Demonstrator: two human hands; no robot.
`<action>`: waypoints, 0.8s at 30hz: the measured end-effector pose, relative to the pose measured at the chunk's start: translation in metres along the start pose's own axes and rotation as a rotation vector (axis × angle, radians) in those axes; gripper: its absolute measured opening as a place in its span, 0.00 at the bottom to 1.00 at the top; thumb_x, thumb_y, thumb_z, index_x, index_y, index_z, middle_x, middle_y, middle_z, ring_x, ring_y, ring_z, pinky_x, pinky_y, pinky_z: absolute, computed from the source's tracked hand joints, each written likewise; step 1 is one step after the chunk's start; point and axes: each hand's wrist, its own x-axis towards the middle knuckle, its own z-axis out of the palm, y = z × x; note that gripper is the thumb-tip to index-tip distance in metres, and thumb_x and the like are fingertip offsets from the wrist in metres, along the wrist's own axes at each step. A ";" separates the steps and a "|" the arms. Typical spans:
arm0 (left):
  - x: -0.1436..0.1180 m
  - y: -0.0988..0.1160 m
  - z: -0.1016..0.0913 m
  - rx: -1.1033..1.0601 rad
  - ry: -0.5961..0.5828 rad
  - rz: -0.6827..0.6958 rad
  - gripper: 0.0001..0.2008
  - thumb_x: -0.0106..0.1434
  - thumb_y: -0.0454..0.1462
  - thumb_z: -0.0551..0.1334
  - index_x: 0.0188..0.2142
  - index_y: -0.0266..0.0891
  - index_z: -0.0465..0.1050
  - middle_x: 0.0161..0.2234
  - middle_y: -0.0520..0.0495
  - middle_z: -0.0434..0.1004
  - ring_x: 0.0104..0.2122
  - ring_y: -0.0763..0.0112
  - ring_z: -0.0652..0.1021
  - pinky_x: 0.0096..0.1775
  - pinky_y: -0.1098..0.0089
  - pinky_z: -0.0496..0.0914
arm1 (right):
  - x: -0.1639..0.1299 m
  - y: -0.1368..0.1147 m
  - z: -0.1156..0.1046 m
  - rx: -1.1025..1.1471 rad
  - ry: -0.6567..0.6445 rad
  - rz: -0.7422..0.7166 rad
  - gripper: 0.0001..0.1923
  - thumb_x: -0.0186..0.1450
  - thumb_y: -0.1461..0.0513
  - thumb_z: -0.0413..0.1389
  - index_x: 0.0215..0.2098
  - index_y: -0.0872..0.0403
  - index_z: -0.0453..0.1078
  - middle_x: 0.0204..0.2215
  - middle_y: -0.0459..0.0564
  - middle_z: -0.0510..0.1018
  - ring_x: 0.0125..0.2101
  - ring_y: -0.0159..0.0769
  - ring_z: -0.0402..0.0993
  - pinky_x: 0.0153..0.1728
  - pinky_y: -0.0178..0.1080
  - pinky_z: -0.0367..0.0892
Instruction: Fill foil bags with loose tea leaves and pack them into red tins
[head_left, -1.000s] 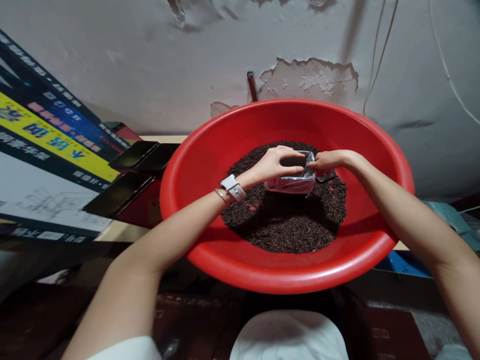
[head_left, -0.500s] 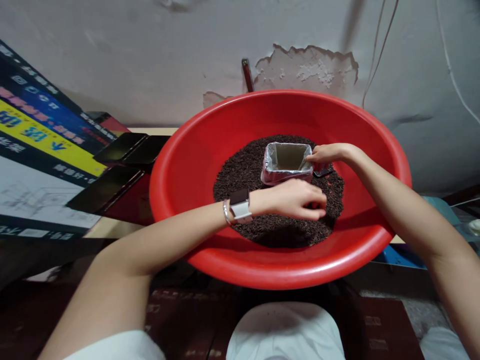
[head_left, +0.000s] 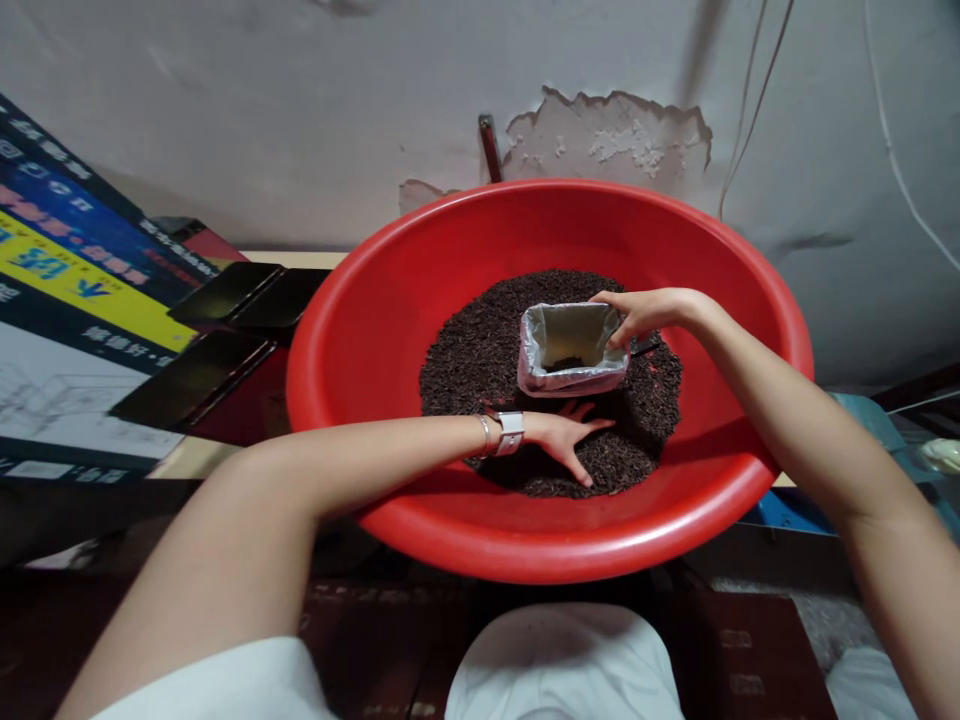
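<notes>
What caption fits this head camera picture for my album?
Right hand holds an open pouch over dark grains in a red basin; left hand presses into them.

Open foil pouch (head_left: 571, 347) (tilted) on dark grains (head_left: 480, 350).

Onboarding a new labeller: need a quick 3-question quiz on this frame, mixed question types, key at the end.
1. True or false: the right hand holds the rim of the open bag.
2. Where is the left hand? A) on the basin rim B) spread in the dark loose material, in front of the bag C) inside the bag
3. Fill in: the bag stands inside the ___ basin.

Key: 1 true; 2 B; 3 red. The bag holds only a little dark material at its bottom.
</notes>
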 end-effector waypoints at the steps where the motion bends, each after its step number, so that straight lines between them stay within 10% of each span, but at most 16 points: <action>1: 0.001 0.000 -0.001 0.011 -0.001 -0.002 0.63 0.45 0.56 0.70 0.71 0.42 0.38 0.71 0.33 0.31 0.69 0.42 0.43 0.65 0.48 0.45 | 0.000 0.000 0.000 -0.007 -0.011 -0.003 0.37 0.58 0.63 0.63 0.63 0.47 0.56 0.50 0.51 0.76 0.44 0.39 0.75 0.34 0.32 0.71; 11: 0.002 0.009 0.007 0.092 0.209 -0.043 0.47 0.48 0.41 0.72 0.65 0.41 0.54 0.64 0.33 0.58 0.62 0.44 0.63 0.57 0.59 0.63 | 0.001 0.004 -0.002 -0.023 -0.012 -0.056 0.26 0.60 0.64 0.60 0.55 0.51 0.62 0.49 0.49 0.77 0.43 0.36 0.75 0.36 0.31 0.70; 24: 0.008 0.004 0.011 0.110 0.142 -0.035 0.46 0.52 0.40 0.71 0.66 0.37 0.52 0.64 0.31 0.60 0.64 0.48 0.61 0.58 0.61 0.61 | 0.003 0.009 -0.002 0.046 -0.008 -0.090 0.24 0.57 0.64 0.60 0.52 0.51 0.62 0.46 0.50 0.75 0.40 0.36 0.73 0.32 0.31 0.68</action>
